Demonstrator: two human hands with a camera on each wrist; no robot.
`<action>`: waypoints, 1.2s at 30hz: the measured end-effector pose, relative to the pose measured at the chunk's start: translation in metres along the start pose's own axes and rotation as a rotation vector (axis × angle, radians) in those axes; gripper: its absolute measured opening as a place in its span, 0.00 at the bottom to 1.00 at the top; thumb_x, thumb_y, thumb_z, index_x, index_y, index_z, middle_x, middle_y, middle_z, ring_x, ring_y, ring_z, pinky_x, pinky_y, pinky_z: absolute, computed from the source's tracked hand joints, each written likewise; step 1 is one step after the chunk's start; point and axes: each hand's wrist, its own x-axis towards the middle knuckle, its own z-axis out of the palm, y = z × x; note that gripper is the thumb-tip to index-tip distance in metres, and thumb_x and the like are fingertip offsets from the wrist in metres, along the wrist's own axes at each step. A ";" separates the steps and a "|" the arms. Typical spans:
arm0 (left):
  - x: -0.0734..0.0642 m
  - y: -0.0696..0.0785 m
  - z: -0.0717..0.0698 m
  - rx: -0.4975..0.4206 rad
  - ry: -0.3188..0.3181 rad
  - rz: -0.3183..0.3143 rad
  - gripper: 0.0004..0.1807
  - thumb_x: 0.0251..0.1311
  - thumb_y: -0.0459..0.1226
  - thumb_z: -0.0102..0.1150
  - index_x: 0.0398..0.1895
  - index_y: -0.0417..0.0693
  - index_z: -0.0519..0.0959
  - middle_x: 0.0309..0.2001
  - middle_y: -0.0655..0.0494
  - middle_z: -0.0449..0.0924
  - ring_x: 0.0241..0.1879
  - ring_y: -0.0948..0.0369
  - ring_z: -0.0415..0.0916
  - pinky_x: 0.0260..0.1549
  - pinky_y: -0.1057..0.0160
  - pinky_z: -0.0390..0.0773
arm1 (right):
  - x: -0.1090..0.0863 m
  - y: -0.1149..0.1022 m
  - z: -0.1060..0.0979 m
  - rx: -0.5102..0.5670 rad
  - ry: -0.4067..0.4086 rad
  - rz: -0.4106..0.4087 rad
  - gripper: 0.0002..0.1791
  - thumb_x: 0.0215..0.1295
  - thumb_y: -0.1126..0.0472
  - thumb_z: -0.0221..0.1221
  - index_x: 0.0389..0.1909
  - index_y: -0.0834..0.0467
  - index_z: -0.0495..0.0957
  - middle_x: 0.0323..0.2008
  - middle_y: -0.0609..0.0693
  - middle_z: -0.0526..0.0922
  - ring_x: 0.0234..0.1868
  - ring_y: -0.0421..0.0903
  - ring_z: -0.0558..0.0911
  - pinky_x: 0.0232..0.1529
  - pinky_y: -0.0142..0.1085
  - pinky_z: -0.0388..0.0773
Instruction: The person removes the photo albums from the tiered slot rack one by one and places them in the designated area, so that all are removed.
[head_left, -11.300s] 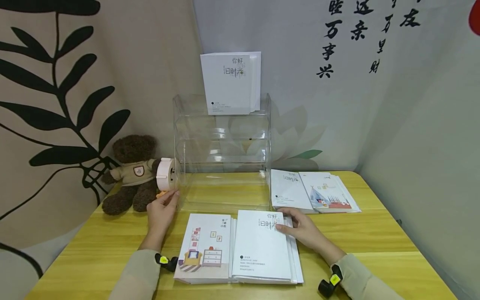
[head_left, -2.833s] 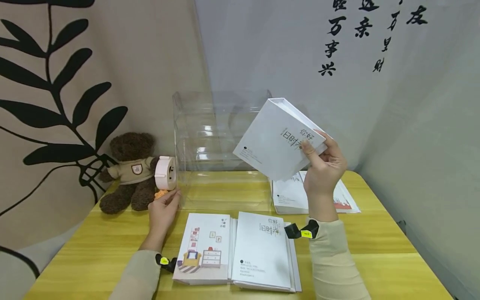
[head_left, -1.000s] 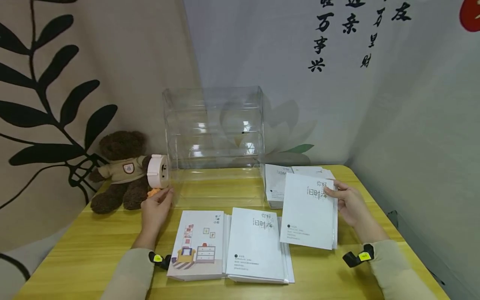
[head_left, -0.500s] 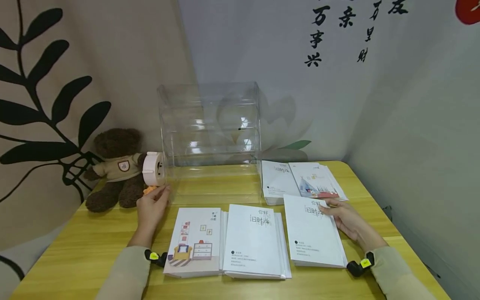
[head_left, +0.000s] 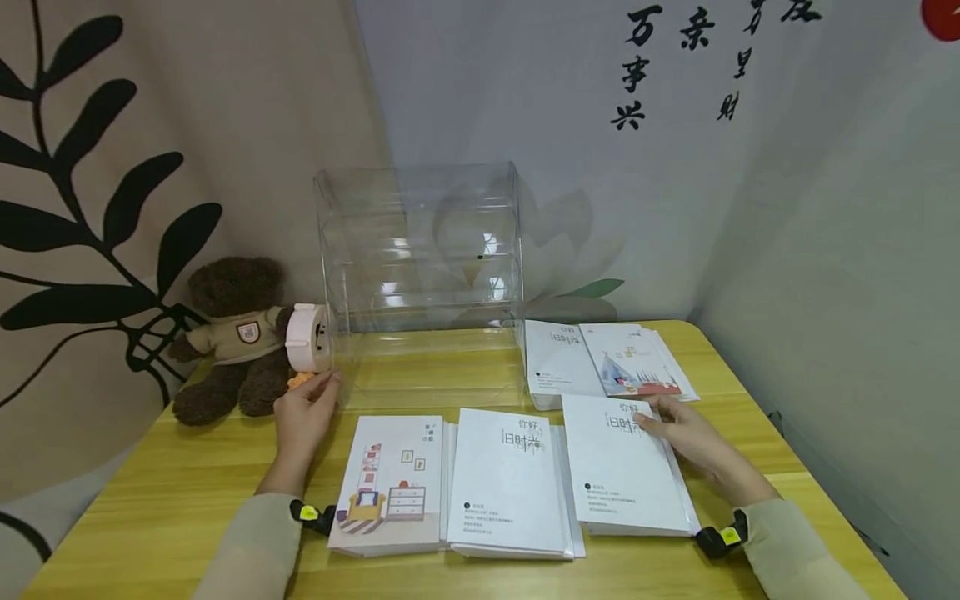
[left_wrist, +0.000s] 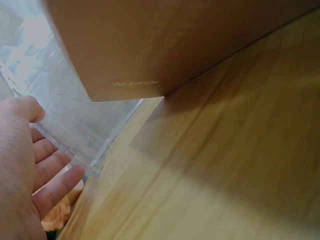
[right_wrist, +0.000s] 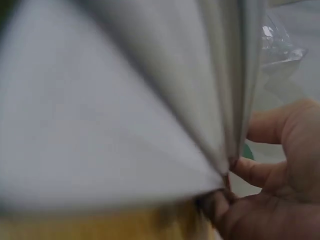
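Observation:
In the head view my left hand (head_left: 303, 417) pinches the lower front left corner of a clear plastic rack (head_left: 427, 292). The left wrist view shows the thumb and fingers either side of the rack's edge (left_wrist: 60, 145). At the right, my right hand (head_left: 686, 429) holds a white book (head_left: 626, 475) with black Chinese lettering, thumb on the cover and other fingers at its edge. The right wrist view shows its blurred pages or covers (right_wrist: 100, 125) fanned apart. Whether the book lies fully flat on the table cannot be seen. Beside it lies another white book (head_left: 502, 475).
A book with a furniture drawing (head_left: 390, 475) lies front left. More white books (head_left: 562, 367) and a tent-picture book (head_left: 637, 358) lie at the back right. A brown teddy bear (head_left: 236, 333), a pink round object (head_left: 306, 337) and a small orange thing (head_left: 300, 380) stand left of the rack.
The white books that stood on top of the rack have come down in my right hand to the table's right side, beside the middle book. My left hand has stayed at the rack's corner.

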 end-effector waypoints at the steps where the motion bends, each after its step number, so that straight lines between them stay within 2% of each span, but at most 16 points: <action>1: 0.000 0.000 0.000 -0.001 0.003 0.002 0.21 0.69 0.54 0.58 0.52 0.53 0.88 0.34 0.53 0.89 0.26 0.68 0.78 0.23 0.72 0.71 | -0.001 -0.001 0.000 -0.065 0.015 -0.012 0.28 0.71 0.44 0.60 0.56 0.65 0.72 0.45 0.55 0.75 0.44 0.49 0.72 0.41 0.39 0.69; 4: 0.000 0.000 0.000 0.000 0.007 0.010 0.21 0.69 0.54 0.58 0.52 0.53 0.88 0.36 0.53 0.89 0.30 0.67 0.80 0.27 0.73 0.72 | -0.003 -0.002 -0.002 -0.211 0.039 -0.067 0.27 0.71 0.43 0.60 0.53 0.63 0.75 0.47 0.56 0.77 0.46 0.52 0.73 0.45 0.43 0.68; 8: 0.001 -0.001 0.000 0.008 0.005 0.007 0.21 0.69 0.55 0.57 0.53 0.55 0.87 0.38 0.54 0.89 0.38 0.61 0.83 0.32 0.74 0.73 | -0.005 0.001 -0.008 -0.278 0.027 -0.137 0.27 0.70 0.43 0.61 0.55 0.63 0.77 0.54 0.58 0.78 0.50 0.53 0.74 0.51 0.47 0.70; 13: 0.001 0.000 -0.001 0.004 -0.008 0.000 0.22 0.69 0.56 0.56 0.54 0.54 0.87 0.42 0.52 0.89 0.42 0.56 0.84 0.37 0.65 0.78 | -0.004 0.007 -0.012 -0.241 -0.010 -0.207 0.27 0.70 0.47 0.63 0.60 0.60 0.76 0.58 0.58 0.77 0.55 0.53 0.75 0.56 0.49 0.72; 17: 0.001 -0.001 0.000 0.008 -0.010 -0.003 0.22 0.69 0.55 0.57 0.55 0.52 0.86 0.43 0.52 0.89 0.43 0.56 0.84 0.40 0.55 0.80 | -0.003 0.011 -0.013 -0.210 -0.025 -0.211 0.26 0.67 0.48 0.66 0.59 0.58 0.77 0.60 0.58 0.77 0.56 0.54 0.76 0.56 0.49 0.71; 25: 0.000 0.001 -0.002 0.009 -0.003 -0.001 0.22 0.69 0.56 0.57 0.54 0.53 0.87 0.39 0.54 0.89 0.38 0.59 0.84 0.32 0.70 0.75 | 0.000 0.013 -0.007 -0.214 -0.003 -0.174 0.28 0.65 0.46 0.67 0.57 0.60 0.76 0.55 0.56 0.79 0.53 0.51 0.77 0.56 0.47 0.72; 36: -0.002 -0.001 -0.001 0.012 -0.030 -0.022 0.23 0.69 0.55 0.57 0.55 0.52 0.86 0.41 0.51 0.89 0.39 0.56 0.84 0.37 0.62 0.78 | 0.002 0.017 -0.004 -0.219 0.071 -0.205 0.21 0.67 0.52 0.66 0.51 0.63 0.76 0.51 0.58 0.78 0.48 0.52 0.74 0.49 0.37 0.72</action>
